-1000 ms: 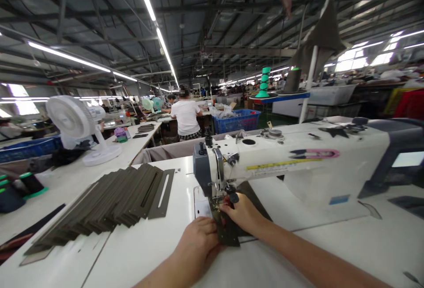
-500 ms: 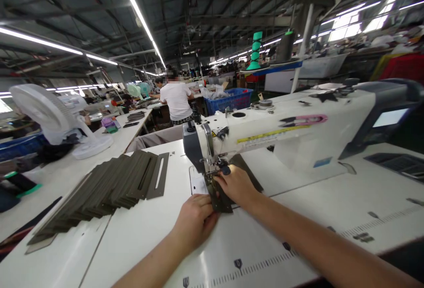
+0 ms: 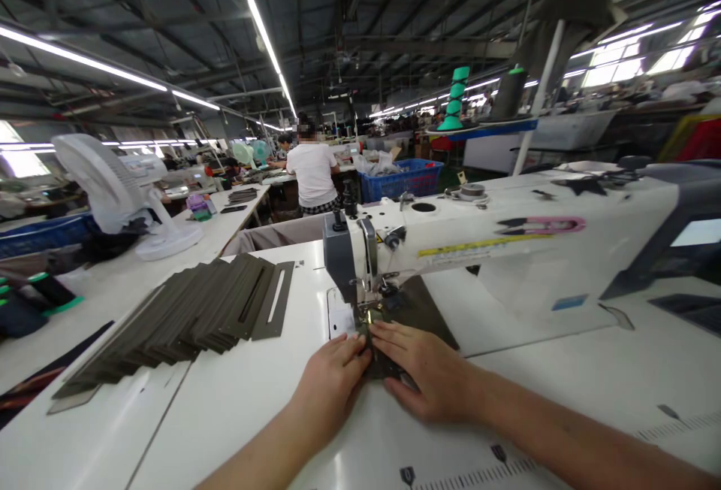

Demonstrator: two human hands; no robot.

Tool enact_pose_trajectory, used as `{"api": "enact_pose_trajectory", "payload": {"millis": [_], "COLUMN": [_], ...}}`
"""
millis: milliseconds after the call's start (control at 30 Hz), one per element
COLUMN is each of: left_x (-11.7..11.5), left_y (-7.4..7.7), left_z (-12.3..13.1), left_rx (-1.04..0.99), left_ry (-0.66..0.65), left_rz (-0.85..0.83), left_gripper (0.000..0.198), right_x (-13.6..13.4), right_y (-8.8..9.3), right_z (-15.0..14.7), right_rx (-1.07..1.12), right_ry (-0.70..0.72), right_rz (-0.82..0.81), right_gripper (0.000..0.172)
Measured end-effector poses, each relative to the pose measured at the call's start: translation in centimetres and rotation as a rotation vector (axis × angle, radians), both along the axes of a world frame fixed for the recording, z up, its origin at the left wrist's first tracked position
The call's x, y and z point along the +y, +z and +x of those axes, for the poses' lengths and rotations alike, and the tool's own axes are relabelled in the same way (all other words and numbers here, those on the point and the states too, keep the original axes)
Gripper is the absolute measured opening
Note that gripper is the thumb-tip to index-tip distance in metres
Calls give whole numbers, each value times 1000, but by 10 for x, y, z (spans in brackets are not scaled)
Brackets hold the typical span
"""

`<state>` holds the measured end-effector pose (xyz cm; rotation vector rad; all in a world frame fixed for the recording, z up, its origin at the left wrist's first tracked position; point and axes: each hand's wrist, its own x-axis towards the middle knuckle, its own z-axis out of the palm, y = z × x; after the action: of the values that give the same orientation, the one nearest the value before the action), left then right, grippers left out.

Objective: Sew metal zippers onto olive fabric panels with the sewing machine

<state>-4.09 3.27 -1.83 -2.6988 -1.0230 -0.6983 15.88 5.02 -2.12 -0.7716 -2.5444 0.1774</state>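
A dark olive fabric piece (image 3: 431,313) lies under the needle area of a white sewing machine (image 3: 507,249). My left hand (image 3: 330,377) is at the near left edge of the fabric, its fingers closed on that edge close to the presser foot. Flat on top of the fabric rests my right hand (image 3: 428,370), fingers stretched toward the needle and thumb apart. A small brassy, shiny strip (image 3: 369,317) shows just in front of the foot. The fabric beneath both hands is partly hidden.
To the left lies a fanned stack of olive slotted pieces (image 3: 185,317). Behind it stands a white fan (image 3: 107,189). Pink-handled thread snips (image 3: 546,225) rest on the machine arm. Beyond are a blue basket (image 3: 405,182) and a person in a white shirt (image 3: 312,174).
My right hand has come back from beside the needle and now lies flatter on the fabric. My left hand stays near the same edge. The camera view has shifted slightly left.
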Motion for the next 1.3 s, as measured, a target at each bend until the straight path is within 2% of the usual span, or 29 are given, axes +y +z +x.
{"api": "enact_pose_trajectory", "payload": {"millis": [200, 367, 500, 667, 900, 1033, 1200, 1300], "left_x": [1, 2, 3, 3, 8, 16, 26, 24], "left_y": [-2, 0, -1, -3, 4, 3, -4, -2], "left_z": [3, 3, 4, 4, 6, 7, 4, 2], "left_rx": [-7, -98, -186, -113, -46, -36, -46, -32], "left_ry": [11, 12, -21, -26, -55, -62, -58, -31], "left_rz": [31, -43, -58, -35, -6, -8, -21, -90], "left_gripper": [24, 24, 22, 21, 26, 25, 22, 19], "right_x": [-3, -2, 2, 6, 9, 16, 23, 20], "right_y": [-3, -8, -11, -12, -10, -12, -19, -22], "right_z": [-1, -4, -3, -1, -2, -2, -3, -5], "right_rx": [-4, 28, 45, 35, 46, 76, 107, 132], "right_ry": [-26, -80, -10, 11, 24, 29, -5, -58], "right_rz": [6, 38, 46, 46, 73, 101, 70, 104], "right_gripper": [54, 44, 36, 40, 40, 40, 40, 35]}}
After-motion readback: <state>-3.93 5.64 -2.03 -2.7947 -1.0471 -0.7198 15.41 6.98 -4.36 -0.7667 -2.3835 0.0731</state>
